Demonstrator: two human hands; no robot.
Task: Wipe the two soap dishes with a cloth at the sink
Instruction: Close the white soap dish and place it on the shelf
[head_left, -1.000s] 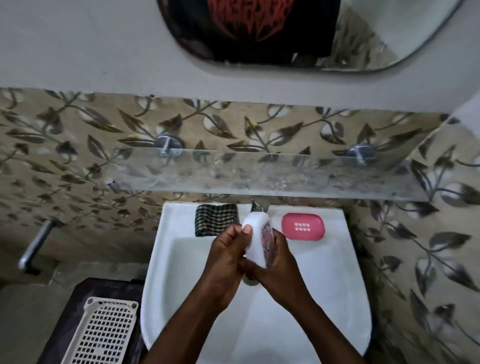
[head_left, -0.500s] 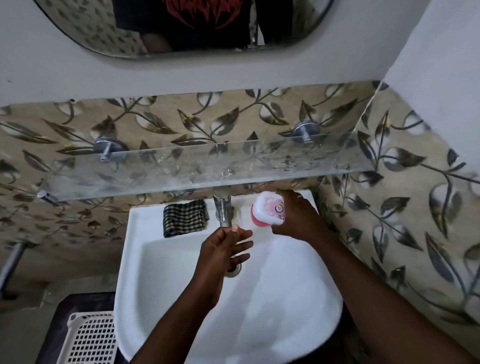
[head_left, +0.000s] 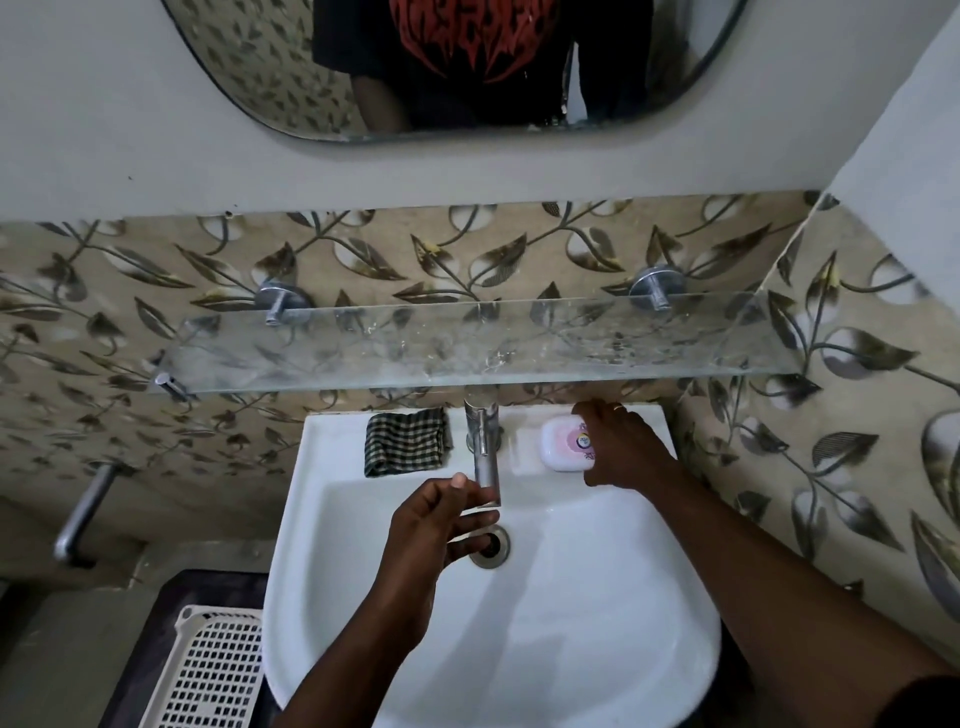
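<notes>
A white soap dish (head_left: 563, 444) with a pink tint and a small round sticker lies flat on the back right ledge of the white sink (head_left: 597, 649). My right hand (head_left: 626, 449) covers its right end, fingers curled over it. I can make out only this one dish. A dark green checked cloth (head_left: 405, 441) lies folded on the back left ledge, untouched. My left hand (head_left: 441, 525) hovers over the basin just below the tap spout, fingers apart and holding nothing.
A chrome tap (head_left: 483, 447) stands at the back centre, above the drain (head_left: 491, 545). A glass shelf (head_left: 467, 345) overhangs the sink's back ledge. A white plastic basket (head_left: 208, 670) sits lower left, with a metal pipe (head_left: 83, 514) on the left wall.
Both hands held the white dish over the basin a second ago. The right hand carried it to the back right ledge and laid it flat there; the left hand let go and stays over the basin.
</notes>
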